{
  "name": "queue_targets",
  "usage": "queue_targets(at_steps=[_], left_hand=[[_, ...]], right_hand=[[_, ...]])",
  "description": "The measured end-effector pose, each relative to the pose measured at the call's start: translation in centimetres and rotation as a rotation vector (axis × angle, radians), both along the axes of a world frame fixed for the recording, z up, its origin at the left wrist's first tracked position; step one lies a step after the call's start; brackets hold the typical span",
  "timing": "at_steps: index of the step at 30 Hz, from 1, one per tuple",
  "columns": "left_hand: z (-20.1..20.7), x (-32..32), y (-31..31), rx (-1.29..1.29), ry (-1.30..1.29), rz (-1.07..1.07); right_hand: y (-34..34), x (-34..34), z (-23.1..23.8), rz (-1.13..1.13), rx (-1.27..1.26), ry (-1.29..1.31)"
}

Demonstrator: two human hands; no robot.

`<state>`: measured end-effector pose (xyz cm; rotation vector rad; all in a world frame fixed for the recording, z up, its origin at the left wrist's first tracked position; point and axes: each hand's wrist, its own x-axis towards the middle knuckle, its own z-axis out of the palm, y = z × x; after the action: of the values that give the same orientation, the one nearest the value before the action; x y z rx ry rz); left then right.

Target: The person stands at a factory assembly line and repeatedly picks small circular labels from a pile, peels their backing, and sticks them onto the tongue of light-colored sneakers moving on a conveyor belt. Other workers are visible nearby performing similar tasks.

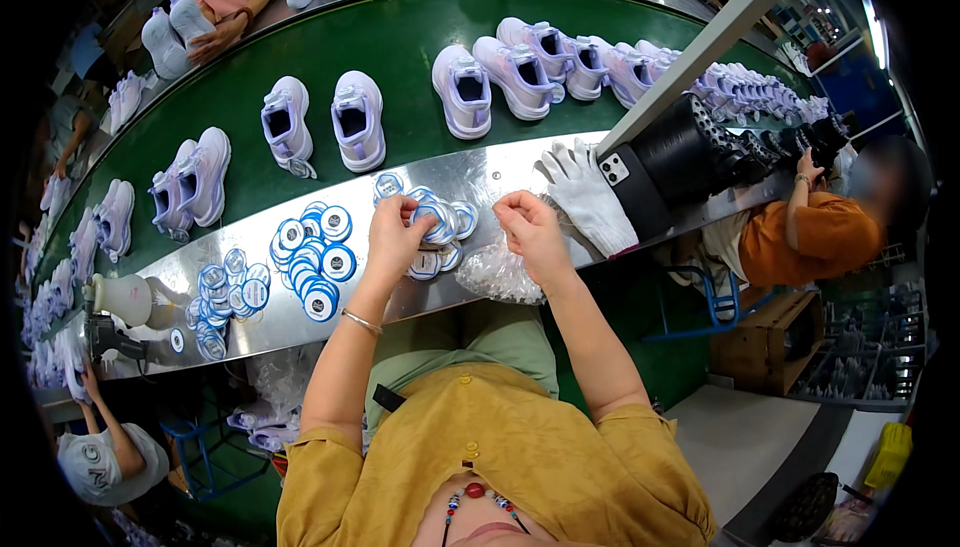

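Above the metal ledge, my left hand (398, 234) is closed in a pinch on a round blue-and-white tag (436, 223). More tags of this kind (425, 265) lie under and around its fingers. My right hand (535, 235) is pinched closed at about the same height, apart from the left; what its fingertips hold, if anything, is too small to make out. Just below it rests a clear plastic bag (497, 273) with small whitish pieces inside. Further left on the ledge are two heaps of round tags, a nearer pile (314, 255) and a farther pile (228, 297).
Pale lilac shoes (358, 123) stand in pairs along the green conveyor belt (400, 37). A white glove (588, 195), a phone (630, 187) and black boots (700, 147) lie right of my hands beside a slanting metal post (715, 42). Co-workers sit at both sides and across.
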<state>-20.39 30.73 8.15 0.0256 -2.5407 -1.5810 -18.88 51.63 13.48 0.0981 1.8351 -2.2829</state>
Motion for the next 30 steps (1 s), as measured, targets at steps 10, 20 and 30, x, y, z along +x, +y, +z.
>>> queue_targets(at_steps=[10, 20, 30], left_hand=[[0.4, 0.2, -1.8, 0.393, -0.232, -0.010], [2.1, 3.0, -2.8, 0.862, -0.227, 0.091], [2.8, 4.3, -2.8, 1.027, -0.086, 0.048]], right_hand=[[-3.4, 0.6, -3.5, 0.086, 0.389, 0.165], [-7.4, 1.6, -1.4, 0.074, 0.585, 0.365], [-9.5, 0.9, 0.5, 0.054, 0.648, 0.467]])
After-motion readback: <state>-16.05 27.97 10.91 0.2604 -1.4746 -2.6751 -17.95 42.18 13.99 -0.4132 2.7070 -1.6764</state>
